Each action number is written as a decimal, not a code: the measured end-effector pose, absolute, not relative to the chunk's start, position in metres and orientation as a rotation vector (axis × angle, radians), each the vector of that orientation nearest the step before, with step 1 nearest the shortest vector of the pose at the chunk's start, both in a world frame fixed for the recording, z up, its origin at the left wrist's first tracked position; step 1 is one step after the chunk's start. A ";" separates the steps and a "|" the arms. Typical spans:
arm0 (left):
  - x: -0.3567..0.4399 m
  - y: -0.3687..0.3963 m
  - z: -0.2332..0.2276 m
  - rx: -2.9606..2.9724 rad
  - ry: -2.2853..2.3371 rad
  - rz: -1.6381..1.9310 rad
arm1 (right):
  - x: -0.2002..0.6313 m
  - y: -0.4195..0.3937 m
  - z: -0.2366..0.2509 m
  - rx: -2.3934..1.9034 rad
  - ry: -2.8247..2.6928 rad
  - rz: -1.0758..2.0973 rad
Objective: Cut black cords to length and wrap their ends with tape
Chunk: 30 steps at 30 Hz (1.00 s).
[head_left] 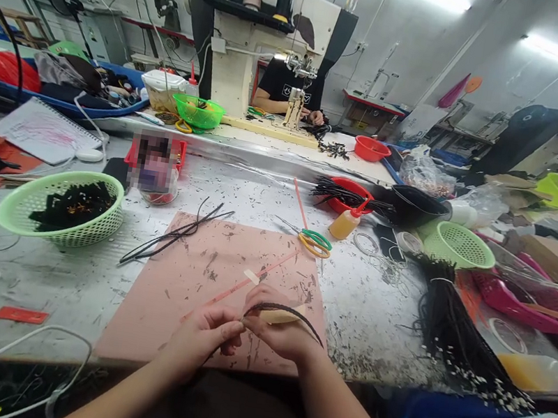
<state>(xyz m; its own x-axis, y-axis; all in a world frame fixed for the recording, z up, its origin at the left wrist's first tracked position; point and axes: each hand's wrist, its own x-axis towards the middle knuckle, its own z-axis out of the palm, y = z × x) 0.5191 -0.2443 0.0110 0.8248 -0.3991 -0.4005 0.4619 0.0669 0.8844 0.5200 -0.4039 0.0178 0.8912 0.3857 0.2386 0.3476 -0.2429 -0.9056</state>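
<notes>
My left hand (211, 331) is closed, its thumb and forefinger pinching one end of a thin black cord (289, 309). The cord arches to the right over my right hand (278, 329), whose fingers are curled around part of it. A beige, pointed piece (284, 314) lies against the right palm under the cord; its kind is unclear. Both hands are above the near part of a pinkish-brown mat (147, 308). Beyond them on the mat are a red ruler strip (228, 291), several loose black cords (168, 241) and scissors (313, 243) with green and yellow handles.
At left stands a pale green basket (61, 231) of black pieces. A glue bottle (345, 224), a red bowl (343, 205) and a large bundle of black cords (455, 329) are at right. A person (287, 90) sits behind the sewing machine (229, 53).
</notes>
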 end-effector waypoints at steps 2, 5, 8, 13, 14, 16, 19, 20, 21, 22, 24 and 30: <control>0.520 -0.244 0.008 1.367 0.071 -0.689 | 0.523 -0.408 0.016 -1.949 -0.656 0.015; 0.522 -0.243 0.005 1.386 0.109 -0.703 | 0.533 -0.421 0.008 -2.232 -0.764 -0.112; 0.527 -0.241 0.004 1.345 0.229 -0.742 | 0.545 -0.447 0.002 -2.545 -0.614 -0.163; 0.541 -0.235 0.000 1.127 0.531 -0.733 | 0.556 -0.507 -0.001 -2.814 0.118 0.100; 0.543 -0.234 -0.001 1.128 0.549 -0.709 | 0.557 -0.519 -0.002 -2.857 0.303 0.155; 0.545 -0.231 -0.002 1.180 0.555 -0.656 | 0.560 -0.539 -0.005 -2.911 0.559 0.237; 0.545 -0.227 -0.002 1.288 0.480 -0.596 | 0.565 -0.556 -0.010 -2.938 0.695 0.282; 0.546 -0.226 -0.003 1.322 0.434 -0.587 | 0.569 -0.557 -0.010 -2.946 0.731 0.273; 0.546 -0.225 -0.003 1.357 0.389 -0.575 | 0.575 -0.556 -0.011 -2.957 0.749 0.246; 0.547 -0.225 -0.003 1.391 0.350 -0.560 | 0.582 -0.553 -0.011 -2.969 0.741 0.209; 0.549 -0.223 -0.003 1.449 0.303 -0.534 | 0.601 -0.544 -0.011 -2.991 0.632 0.134; 0.548 -0.217 0.003 1.532 0.259 -0.484 | 0.652 -0.518 -0.010 -2.980 0.234 0.216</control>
<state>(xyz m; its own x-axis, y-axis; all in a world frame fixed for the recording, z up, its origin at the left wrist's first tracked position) 0.5480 -0.2169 0.0032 0.8798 -0.1386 -0.4547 0.4553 -0.0294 0.8899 0.6516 -0.5185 -0.0095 0.9775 -0.1444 -0.1541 -0.1652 -0.9774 -0.1321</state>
